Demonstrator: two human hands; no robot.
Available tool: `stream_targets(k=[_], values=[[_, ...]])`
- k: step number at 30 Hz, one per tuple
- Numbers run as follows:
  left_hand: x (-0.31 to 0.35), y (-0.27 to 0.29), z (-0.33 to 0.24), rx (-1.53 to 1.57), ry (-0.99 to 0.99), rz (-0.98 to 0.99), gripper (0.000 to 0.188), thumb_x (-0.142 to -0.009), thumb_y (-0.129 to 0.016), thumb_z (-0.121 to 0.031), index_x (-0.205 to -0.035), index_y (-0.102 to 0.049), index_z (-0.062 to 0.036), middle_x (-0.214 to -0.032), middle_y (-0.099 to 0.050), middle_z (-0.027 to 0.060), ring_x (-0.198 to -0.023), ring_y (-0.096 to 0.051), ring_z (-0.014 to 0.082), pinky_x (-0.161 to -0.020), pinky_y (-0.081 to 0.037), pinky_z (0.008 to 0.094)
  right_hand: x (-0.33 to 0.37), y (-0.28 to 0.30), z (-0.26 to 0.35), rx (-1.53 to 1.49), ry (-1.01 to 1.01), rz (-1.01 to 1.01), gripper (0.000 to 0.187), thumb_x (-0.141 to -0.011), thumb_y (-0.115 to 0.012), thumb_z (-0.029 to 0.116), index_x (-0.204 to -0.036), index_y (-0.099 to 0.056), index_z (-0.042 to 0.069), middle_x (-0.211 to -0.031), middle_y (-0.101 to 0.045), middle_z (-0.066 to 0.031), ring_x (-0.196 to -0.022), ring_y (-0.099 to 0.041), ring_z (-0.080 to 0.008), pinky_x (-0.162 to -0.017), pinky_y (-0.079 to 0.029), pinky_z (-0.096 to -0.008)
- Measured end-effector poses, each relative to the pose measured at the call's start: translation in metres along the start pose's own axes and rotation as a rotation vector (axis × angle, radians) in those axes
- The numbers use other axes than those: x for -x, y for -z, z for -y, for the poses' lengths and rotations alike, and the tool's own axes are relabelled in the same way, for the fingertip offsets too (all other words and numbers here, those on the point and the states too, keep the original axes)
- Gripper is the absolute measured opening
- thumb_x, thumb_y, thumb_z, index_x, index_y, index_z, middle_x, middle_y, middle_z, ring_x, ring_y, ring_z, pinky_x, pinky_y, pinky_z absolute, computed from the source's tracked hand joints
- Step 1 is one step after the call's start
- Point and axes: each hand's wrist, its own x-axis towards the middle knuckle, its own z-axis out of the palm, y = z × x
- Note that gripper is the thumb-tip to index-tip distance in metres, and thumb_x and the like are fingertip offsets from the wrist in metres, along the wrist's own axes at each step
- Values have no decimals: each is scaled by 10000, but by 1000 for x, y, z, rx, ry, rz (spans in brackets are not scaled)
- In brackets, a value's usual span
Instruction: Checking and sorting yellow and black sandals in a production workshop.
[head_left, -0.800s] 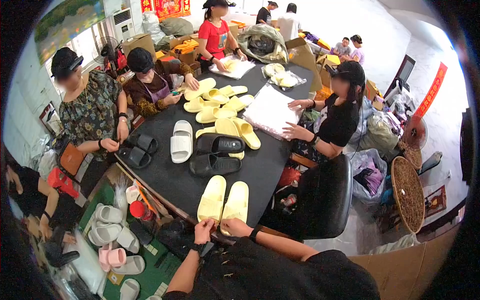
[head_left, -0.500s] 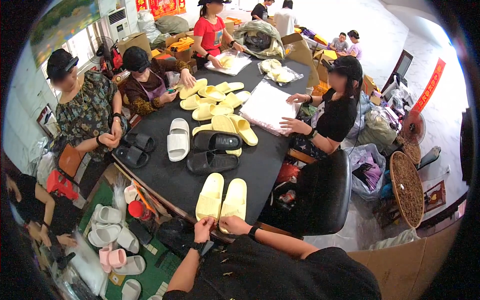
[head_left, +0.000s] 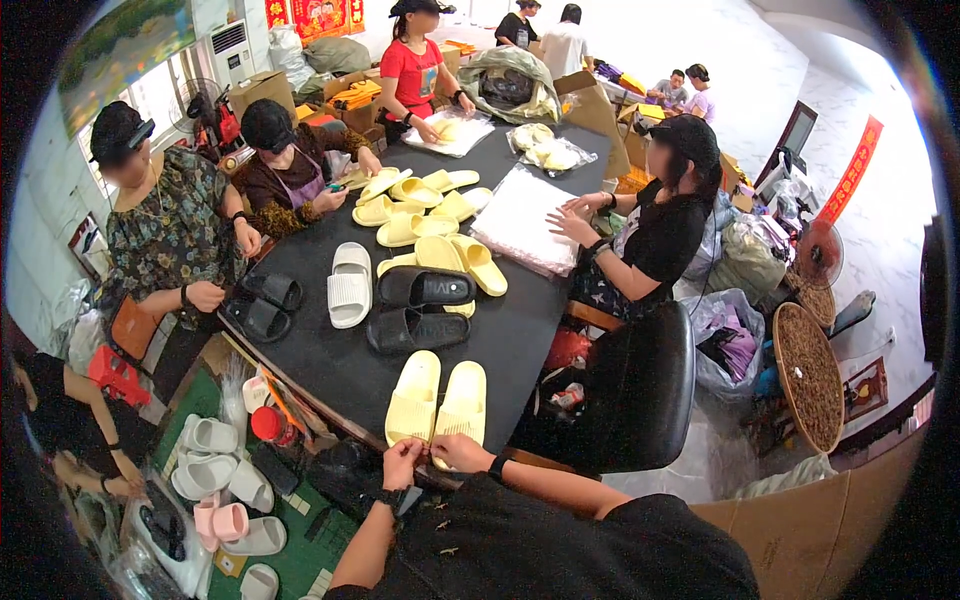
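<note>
A pair of pale yellow slippers lies side by side at the near edge of the black table (head_left: 522,340): a left slipper (head_left: 413,390) and a right slipper (head_left: 464,396). Fingers closed, my left hand (head_left: 402,465) grips the near end of the left one. My right hand (head_left: 461,453) covers the near end of the right one, its fingers pinched at the inner edge. The two sets of fingertips almost meet between the slippers. Beyond the pair lie black slippers (head_left: 418,328) and a white slipper (head_left: 350,292).
Several yellow slippers (head_left: 404,229) are heaped farther back, beside a stack of white bags (head_left: 527,218). Co-workers stand or sit around the table. A black chair (head_left: 640,400) stands at the right; grey and pink slippers (head_left: 222,519) lie on a green surface at the lower left.
The view has shifted slightly. My hands stay at the near ends of the yellow slippers. The co-worker at the left has parted their hands; the one at the right has drawn theirs closer together.
</note>
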Motion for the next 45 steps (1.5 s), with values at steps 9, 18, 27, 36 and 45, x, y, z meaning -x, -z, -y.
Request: stream_targets(k=[9,18,27,36,45], values=[[-6,0,16,118,-76,13,194,-902,-603,-202,-910,-623,-9,-798,-635,17,-685,-586,96,-633,-485,238,1,-4,0,57,51,-62,194,-872,-543,210,-856,-609,29,-714,-609,-162,-655,-602,-321,-609,-469,-406],[-3,-1,10,10,-60,24,184,-888,-623,-189,-893,-626,-5,-790,-630,23,-666,-568,90,-619,-467,229,3,5,11,0,-19,-16,210,-888,-542,220,-855,-618,27,-671,-614,-143,-587,-615,-260,-562,-477,-368],[-8,5,18,12,-22,80,194,-893,-615,-171,-939,-618,17,-803,-643,33,-682,-574,93,-623,-466,231,4,0,0,-26,-1,-96,180,-876,-552,194,-839,-606,26,-671,-612,-138,-594,-608,-283,-565,-473,-372],[-4,9,2,-33,-111,25,208,-906,-595,-191,-891,-590,17,-792,-631,38,-671,-545,94,-637,-457,238,8,27,19,-77,-114,-21,178,-853,-568,159,-969,-590,27,-882,-605,-188,-813,-599,-342,-720,-470,-393],[7,-22,-105,0,-230,361,101,-911,-543,-96,-882,-566,-2,-758,-619,50,-678,-546,104,-650,-452,241,0,38,36,-614,-101,168,239,-939,-514,217,-1015,-565,-4,-813,-595,-12,-786,-536,-115,-740,-448,-268]])
